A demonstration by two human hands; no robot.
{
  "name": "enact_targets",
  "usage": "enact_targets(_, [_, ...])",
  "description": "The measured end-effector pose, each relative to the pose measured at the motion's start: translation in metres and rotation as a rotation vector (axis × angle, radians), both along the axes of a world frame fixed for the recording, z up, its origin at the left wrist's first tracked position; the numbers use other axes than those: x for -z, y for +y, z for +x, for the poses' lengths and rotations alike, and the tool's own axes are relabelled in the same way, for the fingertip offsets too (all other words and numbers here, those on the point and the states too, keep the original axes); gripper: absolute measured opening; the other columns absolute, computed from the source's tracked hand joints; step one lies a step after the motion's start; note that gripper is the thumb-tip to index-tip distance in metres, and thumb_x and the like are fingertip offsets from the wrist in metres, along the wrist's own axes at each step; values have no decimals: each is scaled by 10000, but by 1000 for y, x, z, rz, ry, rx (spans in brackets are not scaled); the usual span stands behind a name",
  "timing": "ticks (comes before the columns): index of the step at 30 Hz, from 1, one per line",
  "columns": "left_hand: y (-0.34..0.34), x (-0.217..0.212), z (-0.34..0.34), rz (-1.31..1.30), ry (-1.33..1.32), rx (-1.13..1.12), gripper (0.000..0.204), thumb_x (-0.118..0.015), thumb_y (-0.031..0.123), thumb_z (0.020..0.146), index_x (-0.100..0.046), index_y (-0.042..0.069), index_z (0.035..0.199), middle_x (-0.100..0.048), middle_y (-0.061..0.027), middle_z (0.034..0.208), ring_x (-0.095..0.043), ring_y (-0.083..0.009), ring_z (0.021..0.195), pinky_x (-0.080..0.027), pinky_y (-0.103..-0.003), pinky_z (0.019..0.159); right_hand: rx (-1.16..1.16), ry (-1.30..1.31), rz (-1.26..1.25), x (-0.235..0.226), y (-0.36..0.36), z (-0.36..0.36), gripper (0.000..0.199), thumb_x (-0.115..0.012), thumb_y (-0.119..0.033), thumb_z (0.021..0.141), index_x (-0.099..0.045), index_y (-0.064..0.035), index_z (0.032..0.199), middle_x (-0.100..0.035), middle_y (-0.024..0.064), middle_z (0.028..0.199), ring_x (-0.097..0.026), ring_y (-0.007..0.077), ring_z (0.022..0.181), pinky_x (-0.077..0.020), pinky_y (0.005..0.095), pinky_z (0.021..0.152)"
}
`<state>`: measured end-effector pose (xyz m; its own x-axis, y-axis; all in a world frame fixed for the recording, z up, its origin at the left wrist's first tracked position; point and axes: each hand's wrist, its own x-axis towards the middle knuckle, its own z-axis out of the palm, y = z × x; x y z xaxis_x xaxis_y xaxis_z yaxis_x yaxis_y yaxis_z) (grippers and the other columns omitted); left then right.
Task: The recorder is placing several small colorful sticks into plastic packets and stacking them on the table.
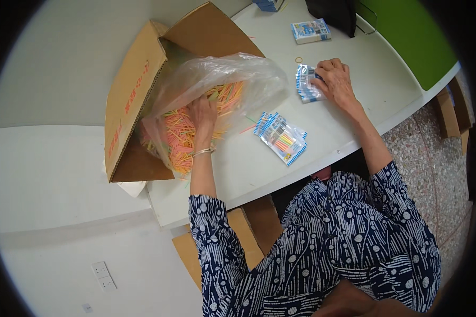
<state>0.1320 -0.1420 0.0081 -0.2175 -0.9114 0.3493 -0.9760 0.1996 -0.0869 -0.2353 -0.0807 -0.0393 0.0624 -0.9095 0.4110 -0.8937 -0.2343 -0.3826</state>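
Observation:
My left hand (pixel 202 113) reaches into a clear plastic bag (pixel 259 74) set in a cardboard box. Its fingertips are buried among many thin pink, orange, yellow and green sticks (pixel 182 137), so their grip is hidden. Over to the right, my right hand (pixel 336 82) has its fingers curled at the edge of a small blue-and-white clear packet (pixel 308 84), which lies over others. Between the hands and nearer to me, a loose stack of similar packets (pixel 282 138) lies on the table; the top one shows coloured sticks inside.
The cardboard box (pixel 132 100) has raised flaps. Another packet stack (pixel 311 31) lies at the far side, with a rubber band (pixel 299 60) before it. A black bag (pixel 336 13) sits behind. A few stray sticks (pixel 247 128) lie on the white table (pixel 222 185).

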Motion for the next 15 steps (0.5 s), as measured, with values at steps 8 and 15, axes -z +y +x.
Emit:
enact_targets(8, [-21,4,-14,90,-89,154,360,-552,104,746,-579,-16,1085,-576,-235,1109,-506,-417,1046,-360,-549,884,61,-58,-63,12,-7,-7,348,-667,-224,781,-584,-39,1063,-549,90,1110,-465,273,1040,-340,403,887])
enact_targets(15, [-30,38,12,21,-219,106,387,-584,89,723,-526,2,1096,-452,-200,1245,-431,-413,1107,-351,-573,870,53,-173,-38,15,-9,-7,375,-684,-214,761,-536,-37,1056,-538,96,1091,-455,279,1043,-337,416,884])
